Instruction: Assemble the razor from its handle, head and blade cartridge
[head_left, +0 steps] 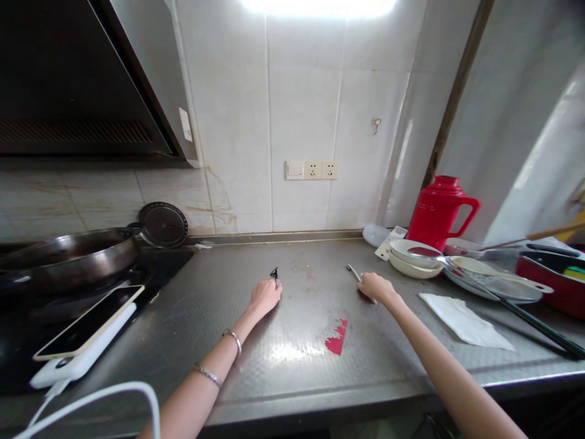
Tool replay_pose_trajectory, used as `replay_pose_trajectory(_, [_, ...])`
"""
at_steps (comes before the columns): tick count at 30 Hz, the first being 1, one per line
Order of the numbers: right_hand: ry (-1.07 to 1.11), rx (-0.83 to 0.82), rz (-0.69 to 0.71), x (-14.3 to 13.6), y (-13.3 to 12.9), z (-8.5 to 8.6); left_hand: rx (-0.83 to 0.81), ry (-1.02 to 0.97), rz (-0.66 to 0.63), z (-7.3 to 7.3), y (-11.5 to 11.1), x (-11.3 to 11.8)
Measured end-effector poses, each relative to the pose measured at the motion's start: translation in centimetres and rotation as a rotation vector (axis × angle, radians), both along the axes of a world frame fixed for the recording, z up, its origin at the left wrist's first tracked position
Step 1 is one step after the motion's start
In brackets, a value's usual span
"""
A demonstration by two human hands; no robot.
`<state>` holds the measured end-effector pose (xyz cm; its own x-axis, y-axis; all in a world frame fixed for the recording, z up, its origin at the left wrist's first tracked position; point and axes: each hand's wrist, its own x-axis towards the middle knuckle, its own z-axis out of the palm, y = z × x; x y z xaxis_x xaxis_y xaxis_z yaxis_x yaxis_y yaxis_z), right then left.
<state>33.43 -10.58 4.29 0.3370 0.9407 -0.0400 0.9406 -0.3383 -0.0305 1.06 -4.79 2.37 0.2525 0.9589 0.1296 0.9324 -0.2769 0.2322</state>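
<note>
My left hand [267, 296] rests low over the middle of the steel counter [192, 341], fingers closed on a small dark object [274, 274] with a shiny, greenish-black top; its kind is unclear. Further right, my right hand [375, 286] grips a slim silver, pen-like rod [353, 272] that sticks out at both sides of the fingers. Between the hands and nearer to me lies a flat red piece of paper [337, 339] with a jagged, cut-out left edge. Neither hand touches it.
On the left, a steel pan [68, 256] sits on the black stove, beside a phone [91, 320] on a white power bank [85, 353] with a cable. At right are stacked bowls [414, 268], a red thermos jug [436, 213], a white tissue [466, 320] and a red pot [543, 283].
</note>
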Motion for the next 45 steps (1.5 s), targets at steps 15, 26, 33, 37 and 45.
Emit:
replay_pose_trajectory(15, [0.154,0.173,0.176,-11.6,1.5,0.0,-0.002,-0.015,-0.047,0.0,0.4,-0.3])
replay_pose_trajectory(26, [0.211,0.177,0.268,-19.5,3.2,-0.2,-0.007,-0.016,-0.029,-0.3,0.5,-0.3])
replay_pose_trajectory(33, [0.195,0.184,0.264,-19.5,3.2,-0.7,-0.003,-0.014,-0.026,-0.2,0.4,-0.3])
replay_pose_trajectory(37, [0.206,0.199,0.248,-19.4,3.4,-0.9,-0.026,-0.020,-0.018,-0.1,0.3,-0.3])
replay_pose_trajectory(45, [0.356,0.331,0.227,-12.8,3.7,0.1,0.009,-0.115,0.022,-0.3,1.2,-0.8])
